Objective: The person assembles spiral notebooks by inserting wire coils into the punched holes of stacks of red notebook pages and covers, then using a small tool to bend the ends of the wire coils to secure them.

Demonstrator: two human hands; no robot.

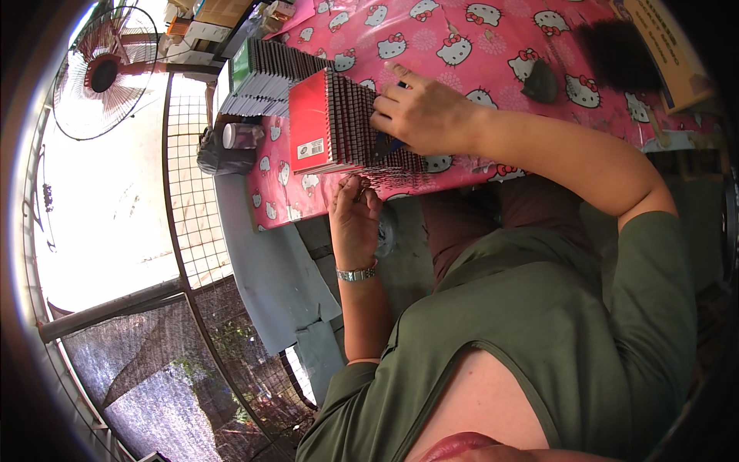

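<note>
A row of spiral-bound notebooks with a red front cover (309, 119) stands packed together near the table's edge, wire bindings showing along the top. My right hand (423, 112) reaches over the right end of this row with its fingers bent. Under its palm a dark blue thing (387, 144) shows in part; its kind is hidden. My left hand (355, 212), a metal-banded watch (356, 273) on its wrist, is closed at the row's near lower edge, fingertips pressed together beside the wire bindings. What those fingers hold, if anything, cannot be made out.
Behind the red row stands another stack of spiral notebooks with a green cover (242, 69). A pink patterned tablecloth (462, 77) covers the table. A dark green piece (540, 82) and a black brush-like object (620, 55) lie right. A jar (241, 136) and a fan (102, 73) are left.
</note>
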